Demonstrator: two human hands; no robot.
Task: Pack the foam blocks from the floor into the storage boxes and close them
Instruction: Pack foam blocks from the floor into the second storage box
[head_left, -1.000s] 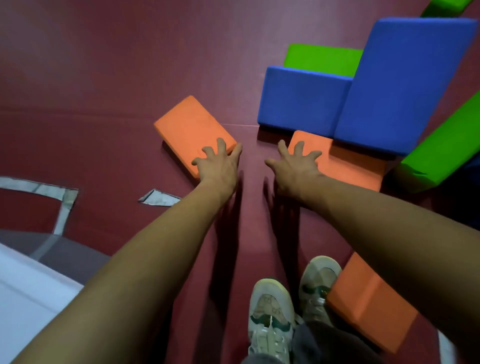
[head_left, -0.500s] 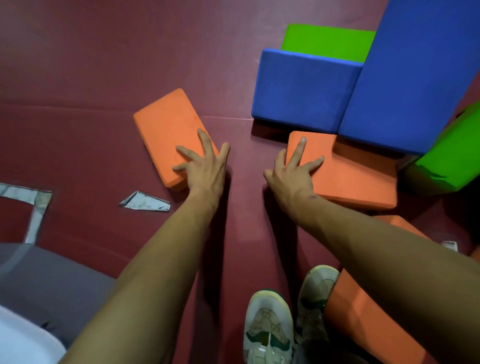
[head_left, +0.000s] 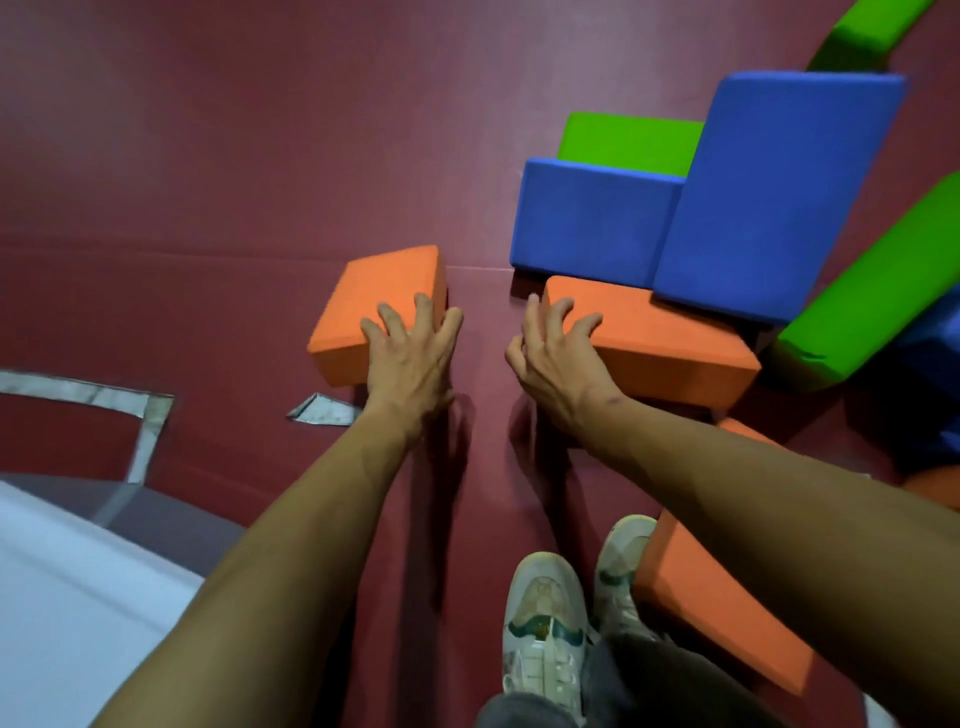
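Two orange foam blocks lie on the dark red floor ahead of me. My left hand (head_left: 410, 353) grips the near right corner of the left orange block (head_left: 384, 296), fingers spread over its top; the block's near side shows as if tipped up. My right hand (head_left: 556, 358) holds the left end of the right orange block (head_left: 670, 343), fingers curled on top and thumb against its side. The far end of that block sits under a large blue block (head_left: 779, 197). No storage box is clearly in view.
A smaller blue block (head_left: 587, 223) and green blocks (head_left: 628, 143) (head_left: 872, 280) crowd behind and right. Another orange block (head_left: 717, 597) lies beside my shoes (head_left: 545, 623). Grey tape marks (head_left: 322, 410) are on the floor; a white surface (head_left: 62, 597) fills the lower left.
The left orange block has turned under my left hand, its far end swinging right. My right hand's fingers went from flat to curled on the right orange block.
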